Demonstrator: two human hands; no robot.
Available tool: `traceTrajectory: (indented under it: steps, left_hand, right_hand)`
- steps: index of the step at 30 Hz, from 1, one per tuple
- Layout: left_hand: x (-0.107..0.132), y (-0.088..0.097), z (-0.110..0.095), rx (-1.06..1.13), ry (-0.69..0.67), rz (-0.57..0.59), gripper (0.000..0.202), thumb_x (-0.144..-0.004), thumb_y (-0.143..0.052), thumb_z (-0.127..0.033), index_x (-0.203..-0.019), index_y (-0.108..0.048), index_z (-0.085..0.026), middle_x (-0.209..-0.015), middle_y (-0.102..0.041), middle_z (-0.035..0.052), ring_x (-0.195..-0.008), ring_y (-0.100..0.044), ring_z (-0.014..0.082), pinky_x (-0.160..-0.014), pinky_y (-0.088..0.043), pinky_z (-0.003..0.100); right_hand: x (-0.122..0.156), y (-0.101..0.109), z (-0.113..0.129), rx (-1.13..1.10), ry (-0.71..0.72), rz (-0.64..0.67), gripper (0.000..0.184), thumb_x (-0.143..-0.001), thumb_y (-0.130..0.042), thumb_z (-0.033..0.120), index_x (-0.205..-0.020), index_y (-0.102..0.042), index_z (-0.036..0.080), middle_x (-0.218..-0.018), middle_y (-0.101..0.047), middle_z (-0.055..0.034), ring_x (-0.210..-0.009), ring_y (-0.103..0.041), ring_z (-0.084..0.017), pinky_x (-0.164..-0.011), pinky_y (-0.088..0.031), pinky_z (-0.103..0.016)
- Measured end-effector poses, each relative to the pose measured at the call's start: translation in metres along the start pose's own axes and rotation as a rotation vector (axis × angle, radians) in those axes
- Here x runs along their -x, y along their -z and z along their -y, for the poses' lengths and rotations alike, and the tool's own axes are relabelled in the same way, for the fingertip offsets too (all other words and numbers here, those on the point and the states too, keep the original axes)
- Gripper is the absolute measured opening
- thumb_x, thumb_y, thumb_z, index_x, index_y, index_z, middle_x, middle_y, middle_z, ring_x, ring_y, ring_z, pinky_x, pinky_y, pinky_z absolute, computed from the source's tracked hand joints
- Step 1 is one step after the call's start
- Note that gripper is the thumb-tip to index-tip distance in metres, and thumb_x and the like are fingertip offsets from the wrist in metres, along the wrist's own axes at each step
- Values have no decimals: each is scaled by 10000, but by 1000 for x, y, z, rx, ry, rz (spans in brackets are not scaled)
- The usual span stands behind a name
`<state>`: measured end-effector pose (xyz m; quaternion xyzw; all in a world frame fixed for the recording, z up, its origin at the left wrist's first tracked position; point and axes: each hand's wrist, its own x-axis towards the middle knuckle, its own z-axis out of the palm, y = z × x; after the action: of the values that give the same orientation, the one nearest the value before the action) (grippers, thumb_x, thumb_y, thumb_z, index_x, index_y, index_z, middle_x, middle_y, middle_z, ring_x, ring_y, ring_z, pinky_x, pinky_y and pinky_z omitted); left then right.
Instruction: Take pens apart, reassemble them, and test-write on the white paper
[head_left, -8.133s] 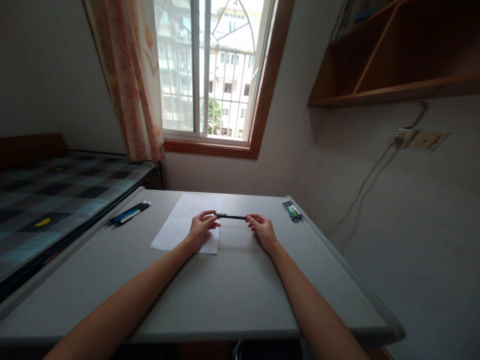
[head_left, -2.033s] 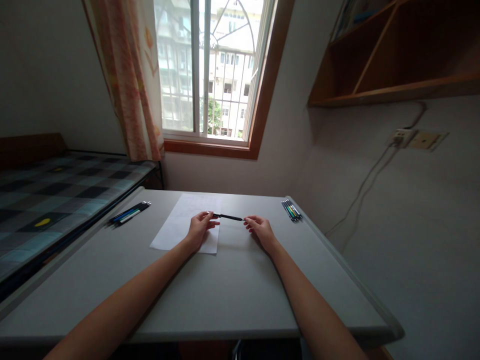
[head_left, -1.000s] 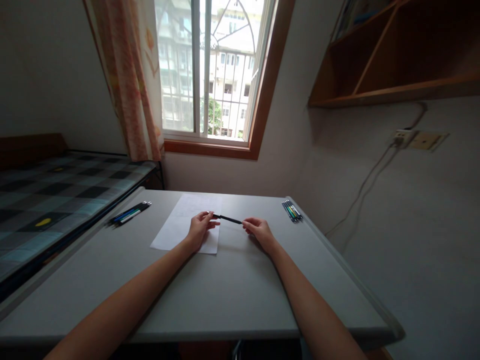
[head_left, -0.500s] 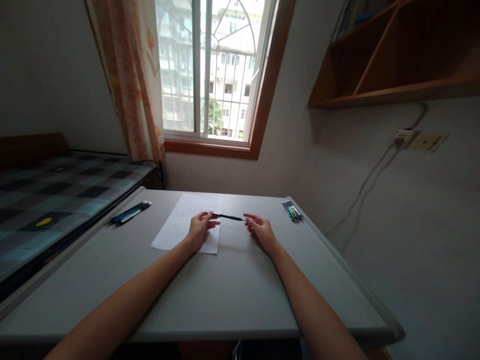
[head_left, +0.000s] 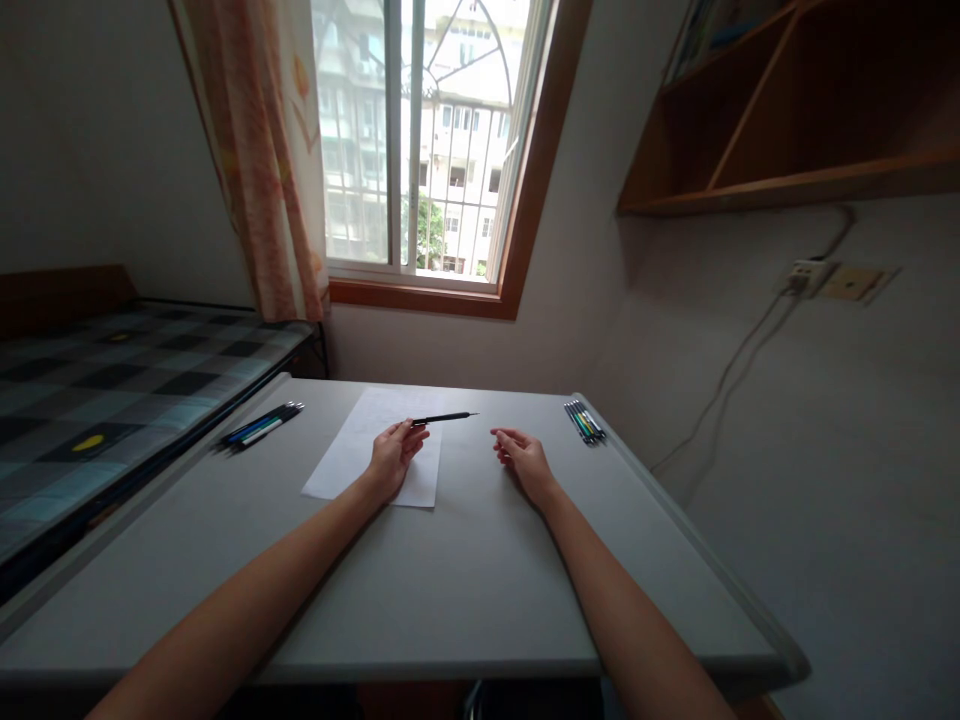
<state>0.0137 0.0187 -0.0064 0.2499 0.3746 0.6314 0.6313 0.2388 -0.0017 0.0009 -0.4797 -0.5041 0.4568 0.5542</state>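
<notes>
My left hand (head_left: 391,458) is closed on a slim black pen (head_left: 444,418) over the sheet of white paper (head_left: 367,470). The pen points right and slightly upward, with a thin bare tip at its right end; its left end is hidden in the fingers. My right hand (head_left: 523,462) hovers over the table, to the right of the pen tip and apart from it. Its thumb and fingers are drawn together, and anything between them is too small to make out.
Several pens (head_left: 262,428) lie grouped at the left of the white table (head_left: 465,590). Another row of pens (head_left: 584,422) lies near the right edge. A bed with a checked cover (head_left: 150,370) stands on the left, and a wooden shelf (head_left: 712,190) hangs at upper right.
My left hand has drawn slightly left and tilted the pen tip up and away from my right hand. The right fingers, at the tip before, are now apart from it.
</notes>
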Motion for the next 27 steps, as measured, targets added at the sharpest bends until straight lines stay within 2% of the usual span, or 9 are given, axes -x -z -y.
traceTrajectory:
  steps: [8,13,21,25,27]
  left_hand:
    - [-1,-1,-2,55,6,-22,78,-736,-595,-190,-764,-538,-145,-714,-672,52,-702,-663,158,-610,-469,227]
    - [-4,1,-6,51,-50,-46,103,-733,-598,-222,-775,-534,-153,-728,-677,42,-724,-665,156,-643,-470,233]
    - [-7,5,-3,57,-113,-119,155,-715,-619,-249,-795,-531,-149,-740,-669,43,-683,-668,162,-606,-468,225]
    - [-7,6,-1,37,-135,-152,160,-715,-618,-263,-788,-526,-155,-772,-670,46,-670,-666,159,-594,-465,223]
    - [-7,6,-1,27,-151,-165,165,-721,-613,-279,-781,-518,-158,-782,-667,46,-677,-666,158,-609,-466,231]
  right_hand:
    - [-1,2,-3,8,28,5,376,-566,-702,454,-782,-653,150,-693,-605,-32,-557,-499,-97,-514,-406,-227]
    - [-3,2,-5,7,31,-39,392,-555,-697,490,-737,-655,145,-610,-581,-23,-520,-488,-106,-503,-419,-249]
    - [-8,2,-16,73,59,-59,395,-599,-655,478,-797,-682,137,-651,-614,-37,-565,-525,-125,-593,-456,-287]
    - [-7,0,-19,132,82,-14,369,-632,-636,399,-900,-656,147,-670,-621,-27,-582,-545,-128,-600,-459,-283]
    - [-6,-3,-20,227,114,8,318,-634,-634,353,-886,-650,161,-681,-627,-25,-592,-551,-136,-586,-453,-280]
